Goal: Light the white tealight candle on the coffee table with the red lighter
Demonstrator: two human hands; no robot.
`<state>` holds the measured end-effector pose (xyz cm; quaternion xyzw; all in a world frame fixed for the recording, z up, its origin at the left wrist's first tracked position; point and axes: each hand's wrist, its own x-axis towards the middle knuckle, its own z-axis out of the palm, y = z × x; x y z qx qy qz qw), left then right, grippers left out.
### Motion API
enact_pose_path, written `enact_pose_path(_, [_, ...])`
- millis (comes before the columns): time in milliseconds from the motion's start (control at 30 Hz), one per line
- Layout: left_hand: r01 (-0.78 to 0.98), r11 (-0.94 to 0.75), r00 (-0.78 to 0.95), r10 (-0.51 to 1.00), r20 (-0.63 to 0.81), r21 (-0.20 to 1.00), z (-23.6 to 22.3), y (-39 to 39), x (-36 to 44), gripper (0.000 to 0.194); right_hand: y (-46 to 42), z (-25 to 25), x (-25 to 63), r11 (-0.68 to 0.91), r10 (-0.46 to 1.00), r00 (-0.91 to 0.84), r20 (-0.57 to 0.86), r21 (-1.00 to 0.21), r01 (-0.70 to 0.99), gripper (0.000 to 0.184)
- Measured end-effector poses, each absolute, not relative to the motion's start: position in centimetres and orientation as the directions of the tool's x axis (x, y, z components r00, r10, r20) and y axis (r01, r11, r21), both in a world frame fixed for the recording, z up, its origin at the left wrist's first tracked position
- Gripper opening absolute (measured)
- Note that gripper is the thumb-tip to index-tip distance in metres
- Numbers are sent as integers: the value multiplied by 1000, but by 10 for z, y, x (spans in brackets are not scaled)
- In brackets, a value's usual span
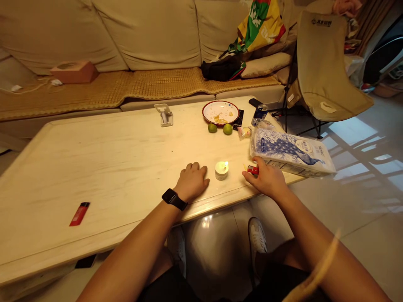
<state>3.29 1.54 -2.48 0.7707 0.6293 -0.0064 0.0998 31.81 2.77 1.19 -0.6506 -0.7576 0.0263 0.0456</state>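
A small white candle (221, 173) with a lit flame stands upright on the pale table (126, 159), between my two hands. Left of it, my left hand (191, 182) lies on the tabletop with its fingers spread, holding nothing and apart from the candle. On the candle's other side, my right hand (267, 177) rests by the table edge. Its thumb and fingers close around a red lighter (253, 170), whose metal end points toward the candle; the rest of the lighter is hidden in the hand.
Behind the right hand lies a tissue pack (289, 149) with a peacock print. Farther back are two green limes (227, 129), a plate (220, 110) with food scraps, a can (260, 114) and a white stand (164, 115). A red, black-ended object (79, 214) lies at left.
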Motion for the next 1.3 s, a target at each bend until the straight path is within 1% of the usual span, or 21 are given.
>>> enact_pose_path(267, [970,-185,207,968,-141,157,-25,15,32,39,24,12,319,143,990,-143,13,-102,984,68])
enact_pose_path(767, [970,-204,218,970,-106,133,-25,14,32,34,26,9,315,197,980,-193,49,-108,974,65])
enact_pose_path(867, [970,-202,218,969,-114,136,-24,13,33,33,26,10,310,200,980,-198,34,-118,973,65])
enact_pose_path(1033, [971,-193,211,969,-129,141,-24,13,32,34,28,13,295,218,976,-220,3,-127,968,58])
enact_pose_path(1167, [970,-195,213,970,-118,147,-26,13,32,36,31,19,280,248,967,-253,-36,-115,962,59])
enact_pose_path(1300, [968,-186,210,968,-137,169,-25,13,32,37,33,24,270,255,962,-263,-73,-105,961,60])
